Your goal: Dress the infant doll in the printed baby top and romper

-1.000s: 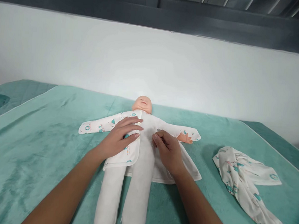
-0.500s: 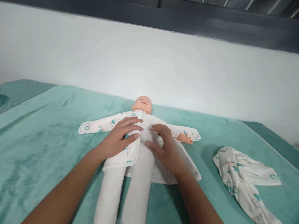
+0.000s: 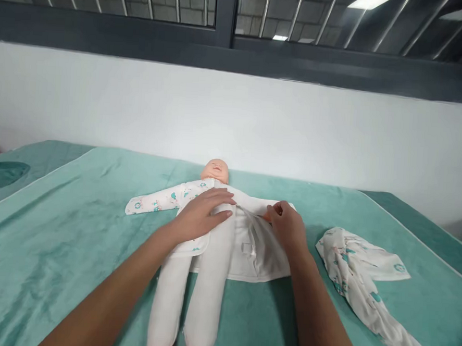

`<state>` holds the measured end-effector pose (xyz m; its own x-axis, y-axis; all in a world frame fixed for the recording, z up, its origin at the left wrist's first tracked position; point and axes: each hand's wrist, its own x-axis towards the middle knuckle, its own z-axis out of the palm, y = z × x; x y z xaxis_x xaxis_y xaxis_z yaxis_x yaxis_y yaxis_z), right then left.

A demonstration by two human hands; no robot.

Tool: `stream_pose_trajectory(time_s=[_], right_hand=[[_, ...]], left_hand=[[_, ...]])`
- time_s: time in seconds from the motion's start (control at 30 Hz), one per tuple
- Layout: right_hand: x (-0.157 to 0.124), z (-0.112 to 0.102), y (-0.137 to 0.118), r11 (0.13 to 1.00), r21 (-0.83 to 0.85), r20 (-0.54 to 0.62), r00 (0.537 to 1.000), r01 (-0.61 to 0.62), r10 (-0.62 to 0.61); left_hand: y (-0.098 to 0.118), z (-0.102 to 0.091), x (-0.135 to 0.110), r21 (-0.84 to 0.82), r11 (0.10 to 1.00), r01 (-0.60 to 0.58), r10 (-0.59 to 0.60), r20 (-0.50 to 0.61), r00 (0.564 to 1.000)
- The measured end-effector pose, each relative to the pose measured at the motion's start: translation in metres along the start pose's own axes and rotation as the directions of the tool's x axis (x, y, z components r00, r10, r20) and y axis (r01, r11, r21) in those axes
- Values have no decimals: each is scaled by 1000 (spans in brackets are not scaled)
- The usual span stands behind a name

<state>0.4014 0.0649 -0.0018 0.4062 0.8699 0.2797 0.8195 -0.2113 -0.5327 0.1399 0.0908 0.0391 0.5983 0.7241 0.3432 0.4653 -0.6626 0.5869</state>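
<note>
A baby doll [image 3: 215, 170] lies on its back with its head toward the wall and white cloth legs toward me. A white printed baby jacket [image 3: 156, 202] is spread beneath and around it, its left side folded over the chest and its right side lying open. My left hand [image 3: 205, 213] rests on the doll's chest with fingers stretched out. At the right sleeve, my right hand [image 3: 290, 226] has its fingers closed around the doll's hand. A bit of the doll's arm [image 3: 266, 216] shows beside my fingers; the rest is covered.
Printed baby trousers [image 3: 362, 270] lie crumpled on the right. Everything rests on a green plush cover [image 3: 62, 246]. Behind it stands a white wall [image 3: 234, 116] below a dark window frame [image 3: 145, 40] with bars.
My right hand has moved from the doll's chest out to the doll's hand and closed on it. My left hand stays on the chest, slightly further right. The view has tilted up.
</note>
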Motion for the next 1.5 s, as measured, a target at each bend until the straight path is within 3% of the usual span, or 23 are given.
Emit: stream_pose_trajectory(time_s=[0.07,0.17,0.3,0.4,0.47,0.57,0.7,0.8,0.87,0.93,1.0,1.1,1.27,1.43,1.5], right_hand=[[2,-8,10,996,-80,87,995,-45,52],[4,-10,21,997,-65,107,993,-48,55],[13,-2,38,980,190,23,998,-59,56],[24,2,52,940,329,10,996,-92,94],[31,3,58,915,386,-1,992,-119,130],[33,6,50,885,446,13,989,-135,145],[13,16,12,879,474,192,980,-54,-43],[-7,21,-15,894,443,304,927,69,-222],[-14,22,-24,907,404,352,895,120,-275],[-16,19,-24,906,410,366,890,107,-271],[-11,14,-19,837,547,349,915,-23,-203],[0,4,-6,593,766,345,937,-249,-52],[11,-6,4,200,877,430,899,-438,82],[10,-14,1,66,892,447,894,-447,10],[10,-18,2,54,899,435,900,-436,20]], left_hand=[[6,7,25,63,997,-36,33,35,999],[11,25,67,258,963,-81,49,125,991],[16,58,100,489,837,-246,43,390,920],[19,72,106,534,790,-302,48,437,898],[19,70,105,566,765,-305,47,425,904],[18,50,105,614,741,-272,37,368,929],[15,23,102,652,719,-240,59,288,956],[15,15,96,649,720,-245,90,263,961],[16,15,94,651,716,-252,99,262,960],[17,14,92,661,706,-255,97,267,959],[17,11,92,668,695,-264,95,279,955],[16,0,91,671,680,-296,108,308,945],[18,-10,90,736,600,-313,36,366,930],[24,13,97,809,550,-207,-106,313,944],[24,20,101,812,558,-171,-133,291,947]])
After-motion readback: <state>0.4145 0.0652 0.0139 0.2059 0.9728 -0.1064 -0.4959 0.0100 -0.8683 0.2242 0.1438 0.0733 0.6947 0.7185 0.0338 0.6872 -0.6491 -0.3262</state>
